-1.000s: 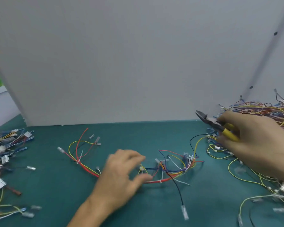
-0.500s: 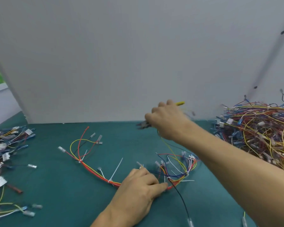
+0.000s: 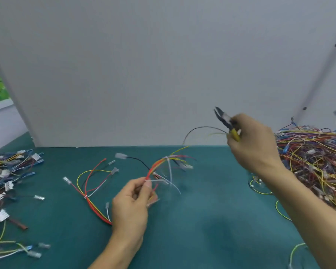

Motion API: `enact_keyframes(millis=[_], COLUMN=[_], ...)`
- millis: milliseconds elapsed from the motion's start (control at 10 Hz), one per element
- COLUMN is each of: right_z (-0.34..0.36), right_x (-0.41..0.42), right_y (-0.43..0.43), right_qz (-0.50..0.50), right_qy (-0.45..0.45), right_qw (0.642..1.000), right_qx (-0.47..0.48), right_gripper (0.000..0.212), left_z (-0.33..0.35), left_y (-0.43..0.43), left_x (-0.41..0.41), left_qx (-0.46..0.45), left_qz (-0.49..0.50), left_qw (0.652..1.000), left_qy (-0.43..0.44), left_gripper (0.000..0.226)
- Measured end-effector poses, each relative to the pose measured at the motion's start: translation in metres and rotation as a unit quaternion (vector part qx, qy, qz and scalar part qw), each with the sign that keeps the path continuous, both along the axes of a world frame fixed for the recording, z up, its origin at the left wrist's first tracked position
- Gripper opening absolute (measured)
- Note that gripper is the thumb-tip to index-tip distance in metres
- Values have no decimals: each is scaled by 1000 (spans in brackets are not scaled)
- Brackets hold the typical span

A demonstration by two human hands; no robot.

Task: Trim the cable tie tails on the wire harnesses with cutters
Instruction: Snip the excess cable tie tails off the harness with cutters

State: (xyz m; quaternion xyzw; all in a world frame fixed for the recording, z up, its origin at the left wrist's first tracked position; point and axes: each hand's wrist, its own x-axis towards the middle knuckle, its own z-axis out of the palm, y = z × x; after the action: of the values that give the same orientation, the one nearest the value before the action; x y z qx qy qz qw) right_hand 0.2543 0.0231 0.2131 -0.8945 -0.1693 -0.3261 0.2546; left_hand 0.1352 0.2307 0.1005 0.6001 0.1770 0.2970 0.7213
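My left hand (image 3: 131, 205) pinches a wire harness (image 3: 155, 167) of red, yellow and orange wires and holds it lifted off the green mat. White cable tie tails (image 3: 170, 172) stick out from the bundle just above that hand. My right hand (image 3: 253, 140) grips yellow-handled cutters (image 3: 226, 122), raised to the right of the harness with the dark jaws pointing up and left. A thin black and a yellow wire of the harness run up to my right hand. The lower end of the harness trails on the mat at the left.
A big tangled heap of harnesses (image 3: 316, 158) fills the right side of the mat. A smaller pile of harnesses (image 3: 6, 175) lies at the left edge. A grey panel (image 3: 163, 65) stands upright behind the green mat (image 3: 202, 230).
My left hand has lifted the harness from the mat. My right hand with the cutters swung from the middle back toward the right and now sits higher.
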Motion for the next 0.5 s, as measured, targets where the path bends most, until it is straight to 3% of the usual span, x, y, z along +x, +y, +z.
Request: enact_keyframes(millis=[100,200,300,400,500], right_z=[-32,-48,-53,-63,-47], right_x=[-4,-6,-10,-3,0], right_y=[9,47,68,36,-16], right_qz=[-43,54,155,115,52], right_qy=[97,300,544,616,586], right_qw=[986,853,613,592,674], right_qx=[131,424,551,507,447], right_gripper=[11,14,23,29,16], left_z=[7,16,13,-1,-11], left_y=[-2,-7,-9,-14,-19], left_x=[-1,-8,-13,-14,-16], left_qx=[-18,148,432,575,651], left_qz=[43,55,27,-6,-37], left_qw=[997,978,873,781,725], left_qy=[-64,-139,-227,-245,-223], left_gripper=[18,10,17,18,26])
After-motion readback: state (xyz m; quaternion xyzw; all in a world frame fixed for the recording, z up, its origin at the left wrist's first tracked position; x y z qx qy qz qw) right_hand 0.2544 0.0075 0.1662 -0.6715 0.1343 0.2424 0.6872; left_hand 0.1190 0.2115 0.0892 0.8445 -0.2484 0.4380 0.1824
